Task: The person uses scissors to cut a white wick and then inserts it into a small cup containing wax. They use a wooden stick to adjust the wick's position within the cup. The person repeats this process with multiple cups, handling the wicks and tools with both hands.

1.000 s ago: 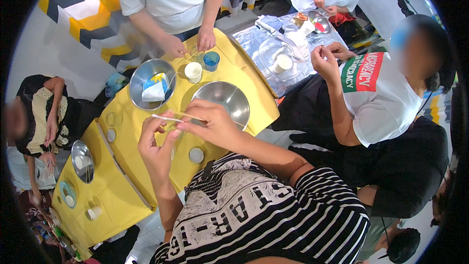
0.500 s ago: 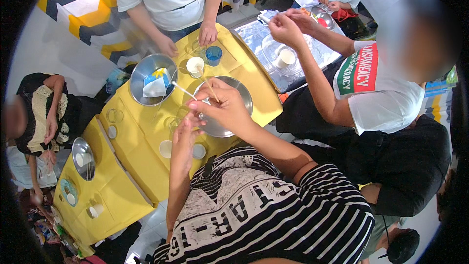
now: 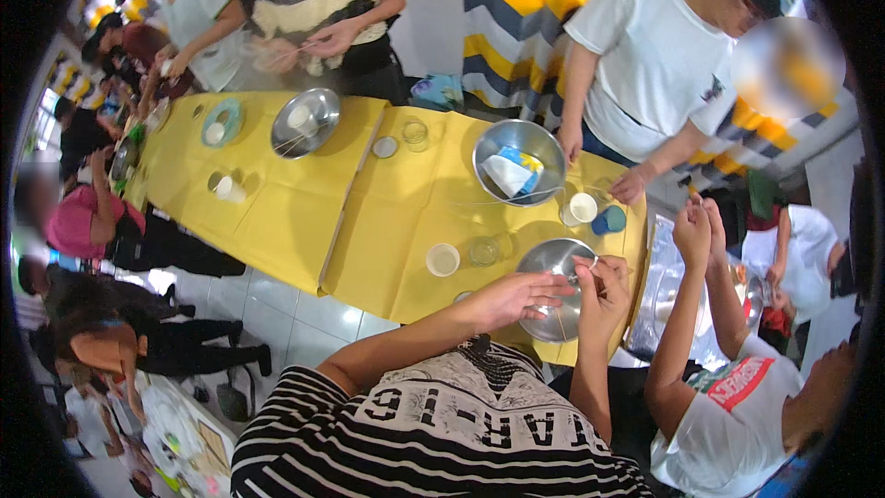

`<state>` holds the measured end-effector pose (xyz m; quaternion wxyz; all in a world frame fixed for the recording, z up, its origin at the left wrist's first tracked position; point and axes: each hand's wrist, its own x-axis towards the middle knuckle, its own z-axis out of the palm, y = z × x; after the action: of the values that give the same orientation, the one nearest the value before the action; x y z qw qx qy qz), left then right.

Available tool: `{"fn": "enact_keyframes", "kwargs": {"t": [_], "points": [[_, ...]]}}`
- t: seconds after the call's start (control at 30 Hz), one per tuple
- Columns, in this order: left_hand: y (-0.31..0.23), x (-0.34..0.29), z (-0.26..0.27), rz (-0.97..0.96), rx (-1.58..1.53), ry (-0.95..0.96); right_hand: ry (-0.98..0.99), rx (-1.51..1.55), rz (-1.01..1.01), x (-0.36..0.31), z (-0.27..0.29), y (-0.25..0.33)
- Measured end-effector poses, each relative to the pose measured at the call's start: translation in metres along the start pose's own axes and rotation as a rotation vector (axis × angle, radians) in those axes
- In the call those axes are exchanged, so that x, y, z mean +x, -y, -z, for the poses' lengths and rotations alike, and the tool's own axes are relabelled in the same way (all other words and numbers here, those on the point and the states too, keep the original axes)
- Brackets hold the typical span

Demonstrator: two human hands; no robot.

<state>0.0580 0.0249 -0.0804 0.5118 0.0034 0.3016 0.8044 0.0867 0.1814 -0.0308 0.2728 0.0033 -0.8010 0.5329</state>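
Note:
Over a shallow steel bowl [image 3: 537, 265], my left hand [image 3: 516, 301] is stretched out flat, fingers extended and holding nothing that I can see. Close beside it, my right hand [image 3: 604, 293] is raised with thumb and fingers pinched together. A short white cord or stick end [image 3: 592, 263] shows at its fingertips; the rest is hidden by the fingers. A thin wooden stick [image 3: 562, 321] shows below the hands, against the bowl. Left of the bowl are a glass jar [image 3: 485, 251] and a white paper cup [image 3: 442, 259].
A yellow-covered table [image 3: 396, 194] runs to the far left. On it are a deep steel bowl [image 3: 487, 140] with a blue-and-white packet, a paper cup [image 3: 582, 207], a blue cup [image 3: 608, 219] and another steel bowl [image 3: 324, 109]. Several people stand around; one raises both hands [image 3: 696, 231] at my right.
The view has swung left, so the table lies more across it. My left hand has flattened out beside the right. The white-tipped stick that stuck out from my right hand is now mostly hidden.

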Motion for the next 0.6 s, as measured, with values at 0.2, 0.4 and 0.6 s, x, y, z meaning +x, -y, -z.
{"fn": "enact_keyframes", "kwargs": {"t": [0.2,0.4,0.6], "points": [[-0.002,-0.006,-0.005,-0.018,-0.106,-0.01,0.045,0.033,-0.004,0.006,-0.004,0.004],[-0.006,-0.014,-0.001,-0.057,-0.106,-0.03,0.101,0.028,0.015,0.011,-0.013,0.004],[-0.005,-0.001,-0.005,-0.006,-0.122,-0.04,0.106,0.072,-0.079,0.01,-0.003,0.006]]}}
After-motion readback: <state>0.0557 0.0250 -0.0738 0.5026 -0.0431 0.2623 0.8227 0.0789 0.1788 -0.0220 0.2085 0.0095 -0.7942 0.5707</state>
